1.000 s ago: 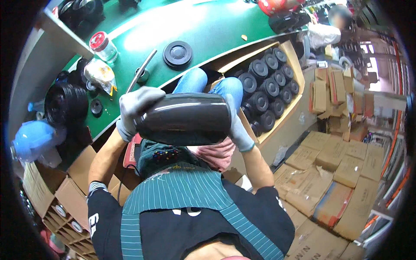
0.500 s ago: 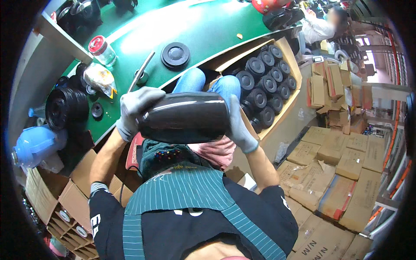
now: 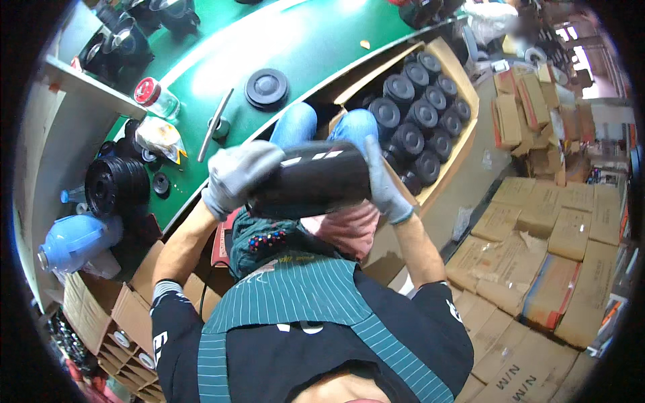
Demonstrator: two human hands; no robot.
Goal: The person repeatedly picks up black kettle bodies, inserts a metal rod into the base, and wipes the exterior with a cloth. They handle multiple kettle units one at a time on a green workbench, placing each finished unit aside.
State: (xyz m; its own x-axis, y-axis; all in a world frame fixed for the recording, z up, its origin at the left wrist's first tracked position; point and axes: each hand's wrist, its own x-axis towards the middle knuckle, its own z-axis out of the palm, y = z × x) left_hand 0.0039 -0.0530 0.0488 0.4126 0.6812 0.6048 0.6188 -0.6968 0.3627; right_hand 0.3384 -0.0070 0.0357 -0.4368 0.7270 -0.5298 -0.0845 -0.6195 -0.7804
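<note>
A glossy black canister [image 3: 312, 180] lies on its side above my lap, held between both hands. My left hand [image 3: 242, 176], in a grey glove, is closed around its left end. My right hand [image 3: 384, 183], gloved the same way, presses flat-fingered against its right end. The canister hides some fingers of both hands. Just beyond my knees, an open cardboard box [image 3: 463, 142] holds several black round-topped canisters [image 3: 410, 140] in rows. Black round lids [image 3: 267, 88] lie stacked on the green table [image 3: 316, 54], near a metal rod [image 3: 216, 124] slanting from a small round base.
A red-lidded clear jar [image 3: 158, 99], a plastic bag [image 3: 160, 138] and a stack of black discs [image 3: 114, 185] are at the left. Below them sits a blue plastic container [image 3: 79, 240]. A divided carton [image 3: 124, 336] stands lower left. Sealed cardboard boxes [image 3: 497, 265] fill the right side.
The canister has turned slightly; its long bright reflection is now broken into patches. My left hand has shifted right, over more of its end. The whole view has also shifted a little.
</note>
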